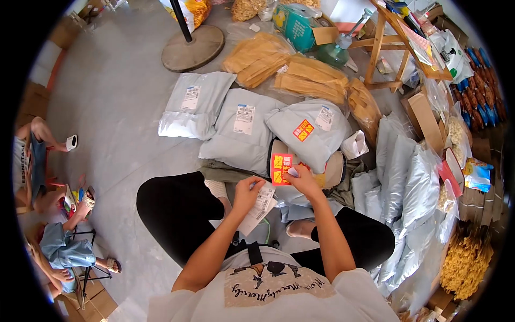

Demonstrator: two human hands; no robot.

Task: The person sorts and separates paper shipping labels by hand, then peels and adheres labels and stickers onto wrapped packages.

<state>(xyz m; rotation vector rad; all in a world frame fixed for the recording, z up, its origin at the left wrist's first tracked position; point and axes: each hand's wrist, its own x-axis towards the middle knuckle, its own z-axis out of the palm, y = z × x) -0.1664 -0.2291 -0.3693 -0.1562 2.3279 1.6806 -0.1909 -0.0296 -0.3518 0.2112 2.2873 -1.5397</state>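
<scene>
My left hand (249,194) is closed on white printed shipping labels (260,208), which hang down below the fingers. My right hand (304,182) pinches a red sticker (280,169) with yellow characters by its right side. Just beyond my hands lies a plump grey mailer bag (308,147), bearing a white label and a red-and-yellow sticker (303,130). Left of it are a second grey mailer bag (252,121) and a third (196,102), each with a white label. A beige, dark-edged item (335,170) is partly hidden beneath the nearest bag.
Clear bags of tan strips (260,56) lie farther out, near a teal box (294,27) and a round stand base (193,49). Grey mailer bags (416,188) are piled at my right. Two people sit at the left, one on a folding chair (88,273).
</scene>
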